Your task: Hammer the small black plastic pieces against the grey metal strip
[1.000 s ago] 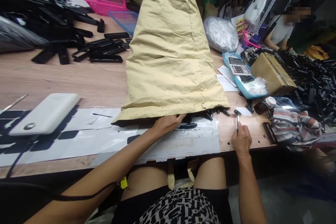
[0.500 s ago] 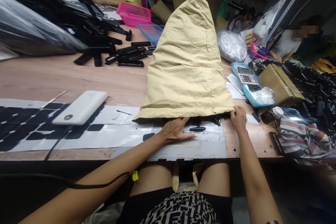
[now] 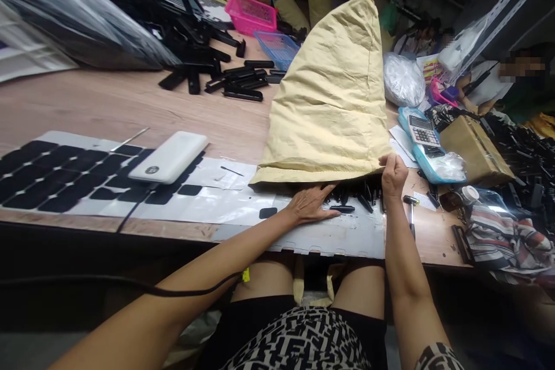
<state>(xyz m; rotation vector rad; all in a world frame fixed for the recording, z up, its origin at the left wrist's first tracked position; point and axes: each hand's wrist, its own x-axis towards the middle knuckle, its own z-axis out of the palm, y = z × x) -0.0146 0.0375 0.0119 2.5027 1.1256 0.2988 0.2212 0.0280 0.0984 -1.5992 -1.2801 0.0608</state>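
A pale yellow cloth bag (image 3: 332, 92) stands over the table, its hem towards me and a small loop at its peak. My right hand (image 3: 393, 176) is closed on the hem's right corner and holds it raised. My left hand (image 3: 313, 205) lies low at the hem with thumb and fingers spread; some fingertips go under the cloth. Just beyond my left thumb is a black plastic piece (image 3: 342, 208). Several more small black parts (image 3: 366, 193) show beneath the raised hem, on a grey sheet (image 3: 338, 237). How far they reach inside the bag is hidden.
A white power bank (image 3: 169, 156) with a cable lies on black-patterned white sheets (image 3: 56, 176) at left. Black parts (image 3: 243, 84) are piled behind. Right are a hammer (image 3: 411, 214), a calculator (image 3: 422, 130), a cardboard box (image 3: 474, 147) and a striped cloth (image 3: 507, 240). Co-workers sit beyond.
My right hand has lifted the hem's corner, so more black parts show under it. The view has shifted, and the hammer beside my right forearm has come into sight.
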